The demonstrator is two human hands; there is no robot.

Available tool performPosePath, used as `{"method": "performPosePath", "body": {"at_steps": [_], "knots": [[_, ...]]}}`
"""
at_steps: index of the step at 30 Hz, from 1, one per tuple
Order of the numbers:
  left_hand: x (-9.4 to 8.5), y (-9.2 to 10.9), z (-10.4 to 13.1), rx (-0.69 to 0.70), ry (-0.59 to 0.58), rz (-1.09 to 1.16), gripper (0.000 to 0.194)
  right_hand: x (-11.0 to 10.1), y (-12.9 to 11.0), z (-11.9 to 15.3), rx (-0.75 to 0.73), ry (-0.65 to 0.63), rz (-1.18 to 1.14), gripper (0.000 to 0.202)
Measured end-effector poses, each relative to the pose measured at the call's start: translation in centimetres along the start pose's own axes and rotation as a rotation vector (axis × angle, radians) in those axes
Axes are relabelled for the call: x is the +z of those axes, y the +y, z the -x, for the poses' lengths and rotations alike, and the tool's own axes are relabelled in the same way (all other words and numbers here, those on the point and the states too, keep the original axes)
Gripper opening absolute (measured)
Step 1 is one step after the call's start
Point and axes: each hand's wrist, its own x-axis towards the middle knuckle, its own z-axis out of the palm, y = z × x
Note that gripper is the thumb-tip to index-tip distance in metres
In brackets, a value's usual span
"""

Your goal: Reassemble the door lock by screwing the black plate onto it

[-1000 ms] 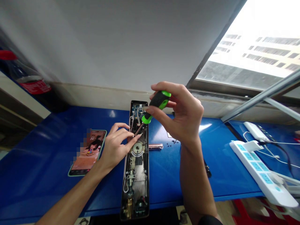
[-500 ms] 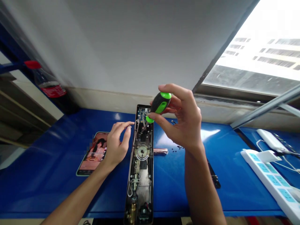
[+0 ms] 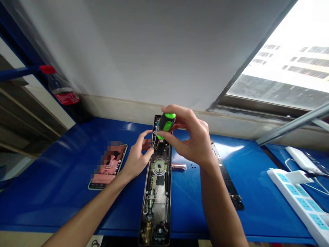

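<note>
A long, narrow door lock housing [image 3: 160, 192] lies open on the blue table [image 3: 123, 212], its circuit board, round disc, wires and brass part showing. My right hand [image 3: 191, 135] grips a green-and-black screwdriver [image 3: 166, 125] by its handle. The tool is tilted, its shaft pointing down into the upper half of the housing; the tip is hard to make out. On the housing's left rim, beside the white wires, my left hand [image 3: 137, 156] rests with thumb and fingers closed on the edge.
A phone [image 3: 109, 168] lies to the left, a cola bottle [image 3: 65, 96] stands behind it. Right of the housing are a copper-coloured cylinder [image 3: 179, 167], small dark screws [image 3: 193, 167] and a long black plate [image 3: 231, 188]. A power strip [image 3: 298, 195] lies far right.
My left hand has come in to the housing's left rim. My right hand and the screwdriver have moved lower and leftward over the housing. The camera view has shifted slightly.
</note>
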Motion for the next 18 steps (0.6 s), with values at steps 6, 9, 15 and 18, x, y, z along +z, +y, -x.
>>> {"method": "performPosePath", "body": {"at_steps": [6,9,15,18], "knots": [[0.03,0.07,0.01,0.012,0.018,-0.03,0.048,0.42,0.25,0.03,-0.009,-0.029,0.0,0.046],[0.03,0.06,0.0,0.012,0.023,-0.037,0.046,0.44,0.22,0.04,-0.01,-0.039,0.006,0.044],[0.06,-0.09,-0.03,-0.001,0.016,-0.04,0.049,0.34,0.11,0.01,-0.023,-0.04,-0.002,0.043],[0.09,-0.21,-0.02,0.011,0.014,-0.032,0.049,0.34,0.14,-0.01,-0.029,-0.038,-0.004,0.043]]}}
